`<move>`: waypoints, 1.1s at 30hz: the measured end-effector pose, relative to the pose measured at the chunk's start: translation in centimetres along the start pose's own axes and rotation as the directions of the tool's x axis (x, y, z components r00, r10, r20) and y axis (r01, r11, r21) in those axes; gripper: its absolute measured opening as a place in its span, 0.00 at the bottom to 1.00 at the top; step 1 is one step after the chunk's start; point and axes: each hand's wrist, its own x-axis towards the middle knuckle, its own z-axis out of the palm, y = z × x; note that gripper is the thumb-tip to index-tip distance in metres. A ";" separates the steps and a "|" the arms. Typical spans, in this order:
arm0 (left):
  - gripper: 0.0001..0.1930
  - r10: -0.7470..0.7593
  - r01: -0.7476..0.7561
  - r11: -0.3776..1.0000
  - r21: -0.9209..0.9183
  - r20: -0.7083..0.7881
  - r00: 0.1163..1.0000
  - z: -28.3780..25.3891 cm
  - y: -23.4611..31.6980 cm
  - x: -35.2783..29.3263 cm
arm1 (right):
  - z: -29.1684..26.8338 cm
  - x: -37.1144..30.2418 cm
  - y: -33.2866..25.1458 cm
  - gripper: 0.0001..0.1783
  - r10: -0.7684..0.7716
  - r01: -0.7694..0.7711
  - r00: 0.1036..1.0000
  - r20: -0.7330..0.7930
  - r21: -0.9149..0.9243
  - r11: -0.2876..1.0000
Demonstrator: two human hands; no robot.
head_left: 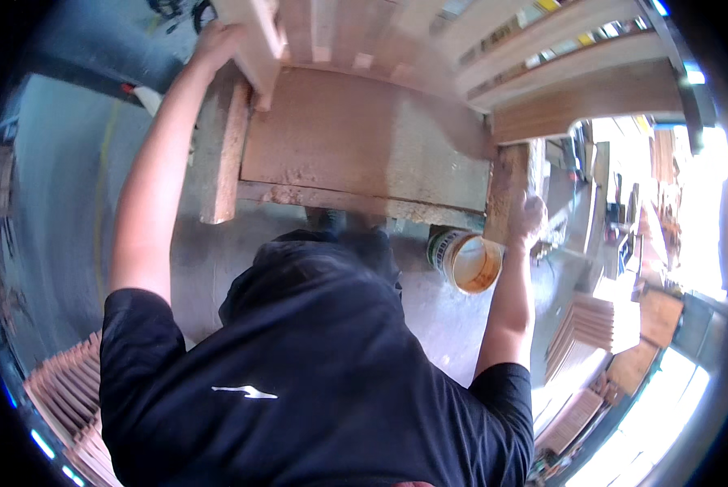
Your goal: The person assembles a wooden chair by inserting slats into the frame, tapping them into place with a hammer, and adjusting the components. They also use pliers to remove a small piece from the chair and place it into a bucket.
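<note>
A slatted wooden frame (587,101), pale brown, rests on a low wooden workbench (323,134) in front of me. Up at the far left, my left hand (216,47) is closed around the edge of the frame's left side piece (254,49). My right hand (531,217) is lower, closed against the workbench's right post (506,191); its fingers are partly hidden, and the grip looks to be on that post. The left post (224,154) of the workbench stands below my left forearm. Part of the frame's far side is blurred.
An open round bucket (473,264) with orange-brown stains stands on the floor beside my right forearm. Stacked wooden pieces (68,390) lie at the lower left, and more stacked boards (579,337) at the right. Bright light comes in from the right.
</note>
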 end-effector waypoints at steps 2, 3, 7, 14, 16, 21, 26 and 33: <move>0.21 0.013 -0.014 1.000 0.022 0.027 1.000 0.1 1.1 -0.6 | 0.2 -0.1 0.2 0.24 0.012 -0.013 0.998 -0.054 -0.011 1.000; 0.20 -0.013 0.011 0.999 0.051 0.037 0.999 -0.4 2.2 -1.1 | -0.5 0.0 -1.2 0.25 0.032 -0.031 0.999 -0.033 0.020 0.999; 0.21 -0.046 0.053 0.994 -0.095 0.070 0.996 0.0 2.3 -1.4 | -0.3 -0.1 -0.2 0.23 -0.026 0.026 0.998 -0.051 0.003 1.000; 0.22 -0.024 0.021 0.999 0.035 0.094 0.995 -2.0 -0.7 0.5 | 0.1 0.3 -0.1 0.31 -0.002 0.005 0.999 0.034 -0.076 0.997; 0.23 -0.056 0.055 0.998 0.014 0.093 0.994 -1.3 -1.1 0.4 | 0.0 0.1 -0.4 0.30 -0.023 0.022 1.000 -0.013 -0.077 0.997; 0.24 -0.157 0.161 0.985 -0.069 0.060 0.986 -1.0 -0.4 0.7 | 0.2 0.0 0.3 0.30 0.011 -0.011 1.000 0.005 -0.026 1.000; 0.24 -0.202 0.202 0.979 -0.018 0.044 0.979 -1.7 1.9 -0.7 | -0.1 0.6 -0.3 0.27 -0.044 0.044 0.999 0.010 -0.002 0.999; 0.41 -0.209 0.279 0.944 -0.178 0.335 0.919 -5.1 -3.2 -5.2 | 1.5 0.3 2.3 0.33 -0.075 0.076 0.996 -0.057 0.016 0.997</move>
